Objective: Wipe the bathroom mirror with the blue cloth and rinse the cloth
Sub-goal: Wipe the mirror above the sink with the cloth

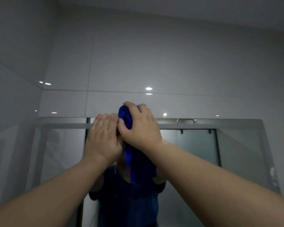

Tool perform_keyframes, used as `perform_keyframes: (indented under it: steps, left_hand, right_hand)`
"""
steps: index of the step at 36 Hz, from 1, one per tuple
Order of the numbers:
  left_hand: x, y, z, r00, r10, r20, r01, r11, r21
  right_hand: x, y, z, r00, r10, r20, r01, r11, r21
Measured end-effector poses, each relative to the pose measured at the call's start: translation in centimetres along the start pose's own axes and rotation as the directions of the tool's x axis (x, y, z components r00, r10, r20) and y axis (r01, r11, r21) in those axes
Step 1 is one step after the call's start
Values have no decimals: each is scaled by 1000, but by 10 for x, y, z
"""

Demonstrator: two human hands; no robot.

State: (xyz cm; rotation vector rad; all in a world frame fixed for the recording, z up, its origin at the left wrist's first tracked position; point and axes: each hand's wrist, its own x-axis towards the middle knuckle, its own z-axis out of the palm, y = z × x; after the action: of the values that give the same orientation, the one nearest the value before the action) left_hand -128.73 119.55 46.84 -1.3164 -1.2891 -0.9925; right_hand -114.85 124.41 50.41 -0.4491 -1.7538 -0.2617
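The blue cloth (127, 119) is bunched up at the top edge of the bathroom mirror (236, 153), with a loose tail hanging down in front of the glass. My right hand (141, 126) is clenched around the bunched part. My left hand (103, 138) is raised beside it, fingers together, touching the cloth's left side at the fingertips; whether it grips the cloth is hidden. Both arms reach up from the bottom of the view. The mirror shows a person in a dark top, mostly hidden behind my hands.
Glossy white wall tiles (170, 63) rise above the mirror and along the left wall (11, 104). The mirror reflects a glass shower door (198, 148) with a metal handle (186, 120) behind me.
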Motion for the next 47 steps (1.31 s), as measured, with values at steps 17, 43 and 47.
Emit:
perform_keyframes:
  steps: [17,43,47]
  left_hand:
    - [-4,23,-9,993,-108,44,105,993,50]
    - [6,25,-3,988,-154,4,154,984,-87]
    - [18,61,-11,985,-126,-116,86,951,-298]
  right_hand:
    - [-26,246,-202,839,477,-260,-530,824,-198]
    - [32,67,-64,900,-92,427,65,995,76]
    - [34,59,-56,943,-83,323,68,996,58]
